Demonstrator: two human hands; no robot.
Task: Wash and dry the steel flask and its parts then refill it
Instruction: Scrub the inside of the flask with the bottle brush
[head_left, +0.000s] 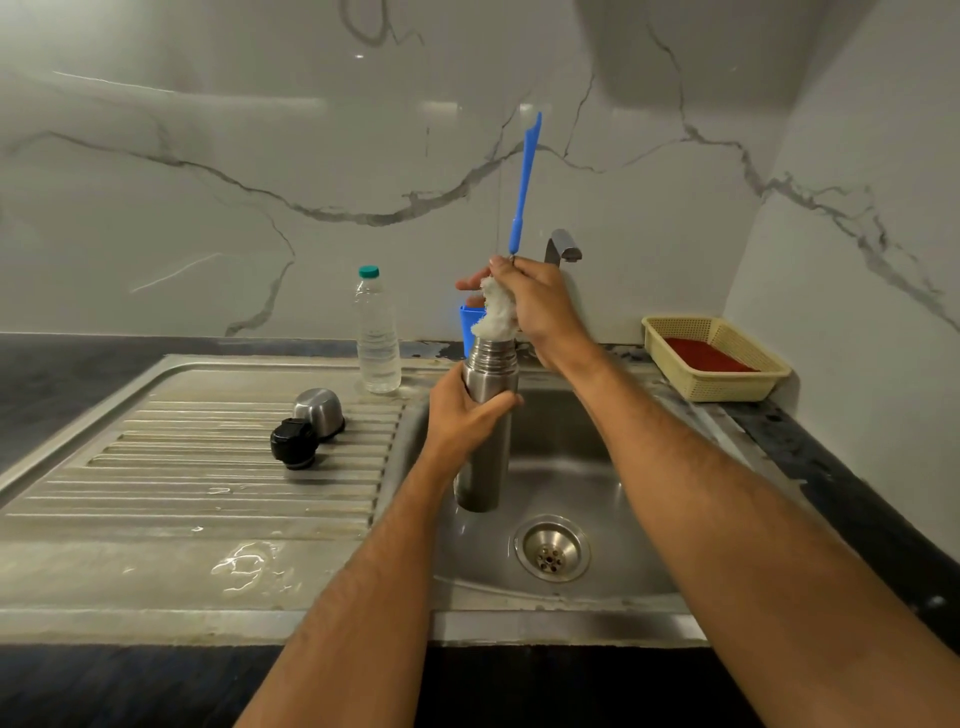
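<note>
My left hand (470, 415) wraps its fingers around the steel flask (485, 447), upright over the sink (571, 467); my right hand (540, 306) pinches the blue bottle brush (524, 182), its white head at the flask's mouth.

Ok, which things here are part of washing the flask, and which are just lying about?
In use: steel flask held by left hand; bottle brush gripped by right hand; steel cup; black stopper; sink; water bottle.
Lying about: yellow basket; blue cup.

silver flask (485, 452), blue brush handle (525, 182), yellow basket (727, 387)
</note>
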